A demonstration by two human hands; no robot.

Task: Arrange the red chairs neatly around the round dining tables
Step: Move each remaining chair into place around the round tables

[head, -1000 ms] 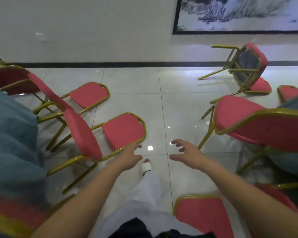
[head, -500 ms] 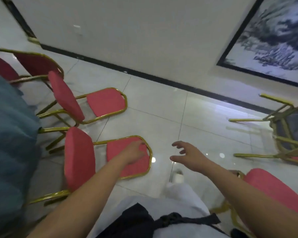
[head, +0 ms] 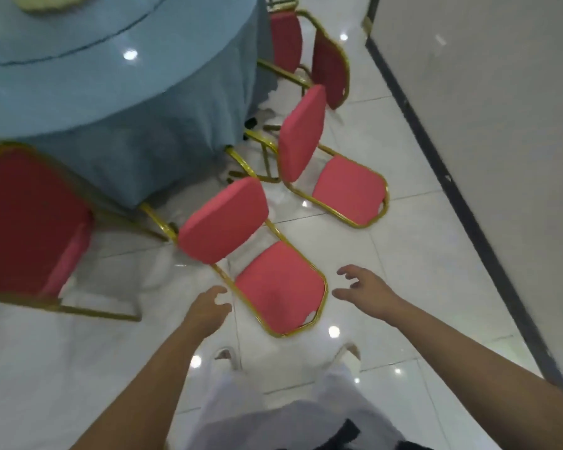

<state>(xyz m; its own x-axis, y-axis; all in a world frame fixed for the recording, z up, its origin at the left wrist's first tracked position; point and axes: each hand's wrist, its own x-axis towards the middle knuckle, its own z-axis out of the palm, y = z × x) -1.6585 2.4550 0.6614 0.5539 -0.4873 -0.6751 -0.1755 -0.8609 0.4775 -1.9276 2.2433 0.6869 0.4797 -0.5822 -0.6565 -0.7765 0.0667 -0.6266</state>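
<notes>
Hovering hands: left hand [head: 208, 306] and right hand [head: 368, 292], lower centre, bare, fingers loosely spread and gripping nothing. They are set apart, one on each side of the nearest chair [head: 280, 287].
Chair one: the nearest chair is red with a gold frame, tipped onto its back on the white tiled floor [head: 403, 271] — backrest flat, seat cushion raised, legs toward the bench.
Chair two: second chair [head: 348, 186], centre right, tipped the same way just beyond.
Left edge: dark red chair [head: 30, 219], upright beside the cloth.
Upper centre: far chair [head: 329, 69], blurred, by the cloth's edge.
Upper left: round bench [head: 111, 92] draped in blue cloth.
</notes>
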